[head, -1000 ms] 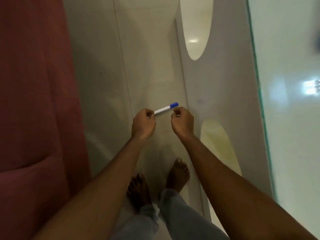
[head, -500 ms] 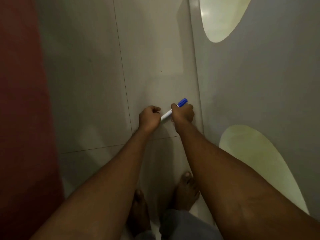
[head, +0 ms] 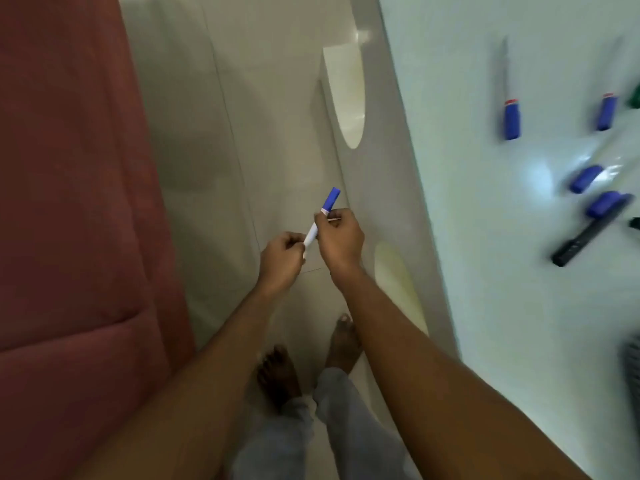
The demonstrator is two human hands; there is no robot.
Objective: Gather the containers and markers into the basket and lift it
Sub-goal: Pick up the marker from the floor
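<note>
A white marker with a blue cap [head: 322,216] is held over the floor by both hands. My left hand [head: 281,258] pinches its lower white end, and my right hand [head: 340,233] grips the barrel just under the cap. On the pale glass table [head: 485,237] at the right lie several more blue-capped markers, blurred: one at the far side [head: 509,109], another by the right edge [head: 606,110], two nearer [head: 586,177] [head: 604,203]. A dark ribbed edge [head: 632,368] shows at the right border; I cannot tell whether it is the basket.
A black pen-like stick [head: 588,234] lies on the table near the markers. A red cushioned seat [head: 69,220] fills the left side. Tiled floor [head: 225,133] runs between seat and table, with my bare feet [head: 311,355] on it.
The view has swung right, bringing the table top and its markers into sight. The marker has tilted more upright, and my right hand holds the barrel below the cap.
</note>
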